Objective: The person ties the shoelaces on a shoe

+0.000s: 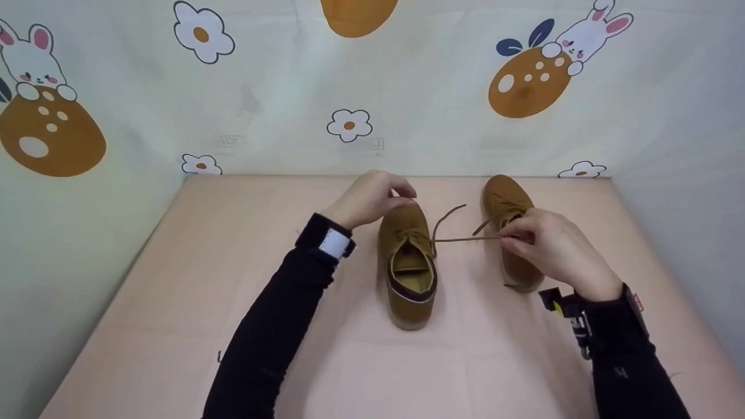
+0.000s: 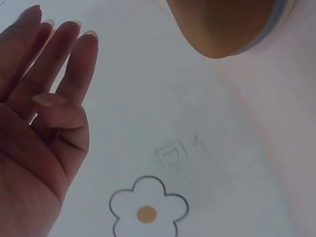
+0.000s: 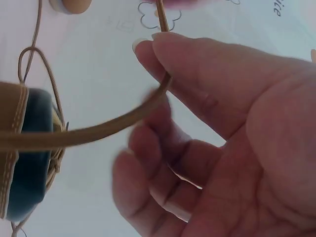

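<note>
A brown lace-up shoe stands on the pink surface, its toe pointing away from me. Over that toe hovers my left hand; in the left wrist view its fingers are loosely bent and hold nothing, apart from the shoe's toe. Thumb and index finger of my right hand pinch a brown shoelace, stretched taut sideways from the shoe. Up close, the lace passes between those fingertips. The shoe's other lace end lies loose beside it.
A matching second shoe stands to the right, partly behind my right hand, with its own lace. A pale printed cloth with flowers and rabbits rises at the back and sides of the pink tabletop.
</note>
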`<action>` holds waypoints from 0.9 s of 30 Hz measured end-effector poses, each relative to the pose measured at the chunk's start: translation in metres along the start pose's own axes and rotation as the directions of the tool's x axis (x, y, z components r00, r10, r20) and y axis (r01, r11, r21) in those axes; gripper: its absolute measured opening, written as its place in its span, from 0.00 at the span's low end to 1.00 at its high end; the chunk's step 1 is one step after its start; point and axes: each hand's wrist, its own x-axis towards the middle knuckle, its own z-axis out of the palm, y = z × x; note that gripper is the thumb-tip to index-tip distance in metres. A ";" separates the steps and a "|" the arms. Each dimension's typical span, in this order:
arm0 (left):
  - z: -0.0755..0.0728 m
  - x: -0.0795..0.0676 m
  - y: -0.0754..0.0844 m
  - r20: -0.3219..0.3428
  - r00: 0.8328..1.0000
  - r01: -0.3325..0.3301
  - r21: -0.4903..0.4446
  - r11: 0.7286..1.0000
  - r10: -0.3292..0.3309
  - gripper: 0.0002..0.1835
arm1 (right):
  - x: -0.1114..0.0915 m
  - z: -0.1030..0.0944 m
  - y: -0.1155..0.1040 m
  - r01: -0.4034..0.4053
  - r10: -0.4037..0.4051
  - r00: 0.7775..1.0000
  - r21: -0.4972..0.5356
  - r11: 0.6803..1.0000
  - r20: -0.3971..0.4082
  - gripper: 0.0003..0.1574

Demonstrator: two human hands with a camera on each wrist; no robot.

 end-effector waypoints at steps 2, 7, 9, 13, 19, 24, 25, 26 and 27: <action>-0.005 -0.016 -0.013 -0.062 0.998 0.026 -0.053 0.998 -0.029 0.08 | 0.002 0.000 0.000 -0.011 0.011 1.000 -0.025 1.000 -0.016 0.04; -0.012 -0.049 -0.040 -0.139 0.982 0.098 -0.185 0.978 -0.125 0.07 | 0.014 -0.005 -0.006 -0.014 0.012 0.999 -0.059 0.998 -0.044 0.04; -0.012 -0.057 -0.048 -0.145 0.977 0.116 -0.239 0.964 -0.154 0.08 | 0.028 -0.008 -0.012 0.005 -0.008 0.998 -0.061 0.998 -0.058 0.05; -0.011 -0.065 -0.054 -0.149 0.975 0.118 -0.278 0.953 -0.164 0.11 | 0.074 -0.010 -0.032 0.057 -0.060 0.993 -0.031 0.998 -0.098 0.06; -0.013 -0.070 -0.047 -0.099 0.989 0.072 -0.336 0.939 -0.111 0.11 | 0.134 0.012 -0.079 0.203 -0.199 0.978 0.066 0.977 -0.056 0.18; -0.008 -0.067 -0.036 -0.131 0.991 -0.032 -0.359 0.933 -0.016 0.10 | 0.138 0.032 -0.087 0.244 -0.247 0.967 0.066 0.968 0.060 0.25; -0.005 -0.065 -0.034 -0.155 0.988 -0.054 -0.340 0.939 0.001 0.10 | 0.135 0.034 -0.083 0.228 -0.233 0.969 0.069 0.971 0.081 0.23; -0.001 -0.063 -0.032 -0.177 0.984 -0.070 -0.312 0.948 0.014 0.09 | 0.131 0.037 -0.077 0.205 -0.212 0.972 0.074 0.976 0.100 0.20; 0.003 -0.060 -0.031 -0.192 0.981 -0.080 -0.283 0.956 0.026 0.09 | 0.126 0.039 -0.071 0.180 -0.188 0.975 0.074 0.981 0.121 0.17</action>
